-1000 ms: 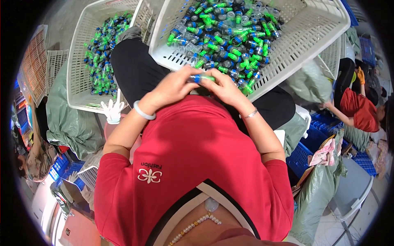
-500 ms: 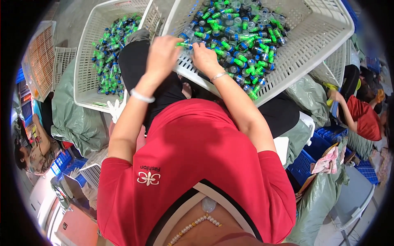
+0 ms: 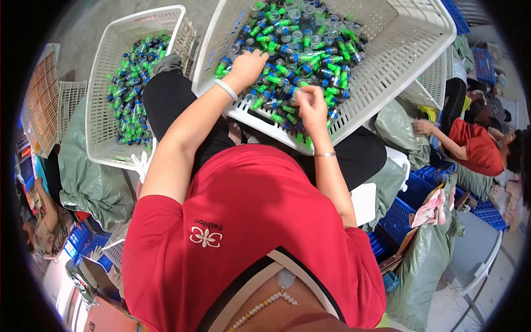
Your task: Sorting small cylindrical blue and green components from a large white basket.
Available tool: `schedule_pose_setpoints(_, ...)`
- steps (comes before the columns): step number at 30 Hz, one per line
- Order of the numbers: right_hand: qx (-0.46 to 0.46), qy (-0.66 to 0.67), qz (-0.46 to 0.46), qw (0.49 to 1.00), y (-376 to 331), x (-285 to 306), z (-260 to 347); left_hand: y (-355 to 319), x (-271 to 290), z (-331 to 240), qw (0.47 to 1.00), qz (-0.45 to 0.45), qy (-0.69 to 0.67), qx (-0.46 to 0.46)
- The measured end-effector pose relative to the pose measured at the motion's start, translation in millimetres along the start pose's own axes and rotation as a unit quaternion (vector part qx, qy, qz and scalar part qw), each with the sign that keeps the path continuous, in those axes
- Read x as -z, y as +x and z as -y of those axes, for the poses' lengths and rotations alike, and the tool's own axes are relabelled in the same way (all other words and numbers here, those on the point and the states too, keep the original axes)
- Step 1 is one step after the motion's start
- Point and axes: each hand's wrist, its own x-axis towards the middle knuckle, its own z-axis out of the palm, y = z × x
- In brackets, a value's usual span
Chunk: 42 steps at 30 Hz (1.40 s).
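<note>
A large white slatted plastic basket [image 3: 390, 77] leans over my knees with a heap of small bottle-shaped plastic pieces [image 3: 298, 52], green, blue, dark and clear. At the heap's near left part, my left hand [image 3: 247, 67] reaches down with bent, slightly parted fingers. Its fingertips lie against the pieces, and nothing held shows in it. Nearer the front wall, my right hand [image 3: 313, 108] is raised just above the heap. Thumb and fingers pinch a small clear plastic piece [image 3: 295, 95], partly covered by the fingertips.
A second white basket [image 3: 98, 119] at my left holds more such pieces [image 3: 138, 88]. White glove fingers [image 3: 142, 165] hang beside it. Green sacks [image 3: 94, 177] and blue crates [image 3: 399, 216] stand on both sides. A co-worker in a red top [image 3: 475, 146] sits at the far right.
My hands were close together on a green-and-blue piece at the basket's near left and have parted. My left hand has gone into the heap; my right has moved rightward and nearer me.
</note>
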Motion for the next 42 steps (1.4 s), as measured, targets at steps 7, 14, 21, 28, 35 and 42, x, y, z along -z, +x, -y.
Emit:
schedule_pose_setpoints(7, 0.05, 0.085, -0.049, 0.994, 9, 7, 37, -44, 85, -45, 0.633, 0.033, -0.763, 0.129)
schedule_pose_setpoints(14, 0.031, 0.119, 0.041, 0.992, 10, 10, 59, -75, 94, -47, 0.688, 0.144, -0.71, 0.038)
schedule_pose_setpoints(21, -0.077, 0.179, 0.136, 0.971, -4, 7, 74, -86, 93, -58, 0.739, 0.089, -0.667, -0.017)
schedule_pose_setpoints(28, -0.182, 0.278, 0.179, 0.926, -9, 9, 79, -101, 84, -70, 0.919, -0.085, -0.364, -0.128)
schedule_pose_setpoints(35, 0.201, -0.102, 0.106, 0.968, -18, 4, 73, -104, 82, -58, 0.833, -0.009, -0.549, -0.066)
schedule_pose_setpoints(42, 0.13, -0.145, 0.187, 0.963, -15, 14, 81, -114, 88, -58, 0.804, 0.039, -0.588, -0.074)
